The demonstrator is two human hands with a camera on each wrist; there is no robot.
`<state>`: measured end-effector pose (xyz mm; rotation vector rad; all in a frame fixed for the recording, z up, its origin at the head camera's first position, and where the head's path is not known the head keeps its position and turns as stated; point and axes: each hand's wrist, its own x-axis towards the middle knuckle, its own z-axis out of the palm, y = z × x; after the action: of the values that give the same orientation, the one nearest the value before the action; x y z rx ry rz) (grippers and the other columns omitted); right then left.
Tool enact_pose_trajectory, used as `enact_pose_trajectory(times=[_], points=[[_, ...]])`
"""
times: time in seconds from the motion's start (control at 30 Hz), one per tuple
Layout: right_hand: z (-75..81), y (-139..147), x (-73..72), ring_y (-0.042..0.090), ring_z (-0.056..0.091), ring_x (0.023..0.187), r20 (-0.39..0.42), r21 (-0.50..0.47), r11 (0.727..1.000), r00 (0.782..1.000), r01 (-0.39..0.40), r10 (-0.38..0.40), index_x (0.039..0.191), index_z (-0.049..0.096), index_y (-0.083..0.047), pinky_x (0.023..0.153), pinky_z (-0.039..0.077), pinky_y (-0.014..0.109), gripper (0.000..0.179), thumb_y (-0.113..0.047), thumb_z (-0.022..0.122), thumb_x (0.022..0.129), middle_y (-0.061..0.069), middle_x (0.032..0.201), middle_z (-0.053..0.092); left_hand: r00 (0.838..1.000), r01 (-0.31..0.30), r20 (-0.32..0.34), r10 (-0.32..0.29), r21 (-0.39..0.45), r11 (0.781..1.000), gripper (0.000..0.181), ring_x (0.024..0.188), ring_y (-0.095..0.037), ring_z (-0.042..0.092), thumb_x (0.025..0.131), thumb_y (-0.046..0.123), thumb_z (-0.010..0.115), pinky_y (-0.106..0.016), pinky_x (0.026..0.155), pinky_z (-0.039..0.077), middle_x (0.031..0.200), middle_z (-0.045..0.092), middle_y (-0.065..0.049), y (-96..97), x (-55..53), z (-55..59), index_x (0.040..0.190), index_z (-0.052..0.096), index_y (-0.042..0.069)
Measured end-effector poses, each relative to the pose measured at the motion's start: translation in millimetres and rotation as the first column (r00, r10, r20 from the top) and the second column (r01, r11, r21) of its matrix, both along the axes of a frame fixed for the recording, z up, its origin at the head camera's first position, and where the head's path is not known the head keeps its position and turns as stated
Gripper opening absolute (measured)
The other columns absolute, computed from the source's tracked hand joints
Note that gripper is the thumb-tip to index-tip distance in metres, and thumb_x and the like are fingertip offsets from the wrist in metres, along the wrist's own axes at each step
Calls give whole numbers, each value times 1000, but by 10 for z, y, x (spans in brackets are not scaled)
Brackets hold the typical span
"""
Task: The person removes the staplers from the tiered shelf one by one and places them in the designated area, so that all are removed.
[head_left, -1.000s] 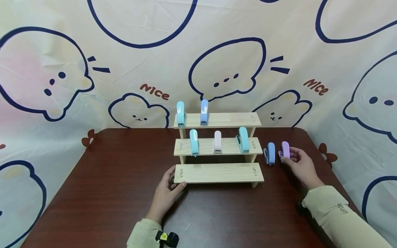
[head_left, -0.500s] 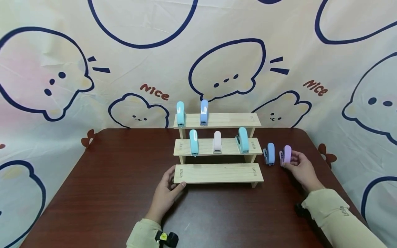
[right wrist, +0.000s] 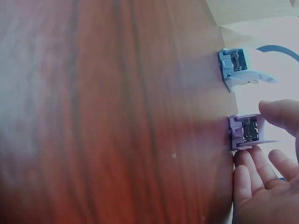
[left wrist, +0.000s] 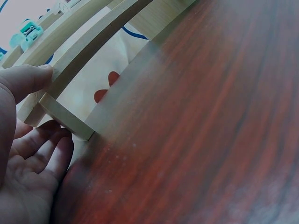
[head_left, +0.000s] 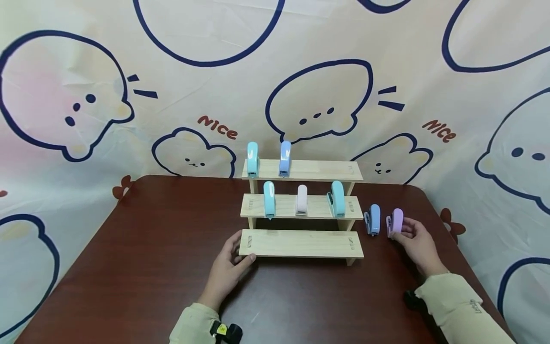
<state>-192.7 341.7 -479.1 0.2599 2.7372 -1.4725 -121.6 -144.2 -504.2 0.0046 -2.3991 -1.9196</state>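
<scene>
In the head view my right hand (head_left: 416,241) grips a small purple stapler (head_left: 397,220), which stands on the table at the right. The right wrist view puts the thumb on one side of that stapler (right wrist: 245,132) and fingertips on the other. Close to its left stands a blue stapler (head_left: 374,220), apart from it. My left hand (head_left: 229,272) holds the left end of a three-step wooden rack (head_left: 301,244). Seen from the left wrist, the thumb lies on the edge of the lowest board (left wrist: 88,51), with curled fingers by the short leg (left wrist: 67,116).
On the rack's middle step stand a teal stapler (head_left: 269,199), a white one and a larger teal stapler (head_left: 337,199). The top step bears another teal stapler (head_left: 252,160) and a periwinkle stapler (head_left: 285,159). A printed cloth (head_left: 318,28) hangs behind the brown table (head_left: 150,248).
My right hand has brought the purple stapler slightly nearer to me, beside the blue one. The left hand keeps its hold on the rack. The head view has shifted a little.
</scene>
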Motion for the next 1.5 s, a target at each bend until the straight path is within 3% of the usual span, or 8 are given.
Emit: enact_pose_trajectory(times=[0.2,0.33,0.77,1.03,1.3,1.5], points=[[-3,-35,27,4,54,97,1,-59,997,998,59,-59,155,26,2,73,48,8,80,-35,67,97,25,139,46,1000,11,-5,-11,15,1000,76,127,-24,55,90,15,77,-34,96,51,145,54,-15,-15,3,9,154,36,9],[30,-63,47,3,53,98,2,-71,991,993,114,-115,156,24,1,71,49,9,80,-34,66,98,26,141,45,1000,13,-7,-12,27,1000,76,127,-24,56,90,13,77,-29,94,52,145,54,-15,-15,7,-4,154,36,9],[232,39,198,10,52,106,-90,62,969,968,238,-233,156,29,-5,67,44,7,76,-41,62,98,19,141,47,999,33,-14,-33,4,999,76,125,-24,57,90,13,77,-35,95,52,146,53,-15,60,-38,4,154,36,9],[389,-119,156,6,51,106,-179,44,977,964,208,-198,155,32,-7,73,44,4,71,-35,64,99,15,135,50,1000,-1,-22,0,-8,1000,76,126,-27,56,90,13,77,-35,94,52,145,53,-16,4,14,13,154,37,5],[700,-271,183,16,51,117,-252,9,978,947,208,-198,155,35,-15,82,42,2,65,-33,64,99,11,136,50,1000,8,-8,-8,-1,1000,76,127,-25,56,90,13,77,-33,95,52,146,53,-15,29,4,6,154,36,7],[930,-375,132,9,51,114,-297,-51,984,938,172,-179,153,39,-18,85,42,4,61,-32,64,99,7,135,51,1000,-13,12,13,0,1000,76,124,-23,57,89,14,78,-30,93,52,144,55,-13,20,9,18,154,38,10]])
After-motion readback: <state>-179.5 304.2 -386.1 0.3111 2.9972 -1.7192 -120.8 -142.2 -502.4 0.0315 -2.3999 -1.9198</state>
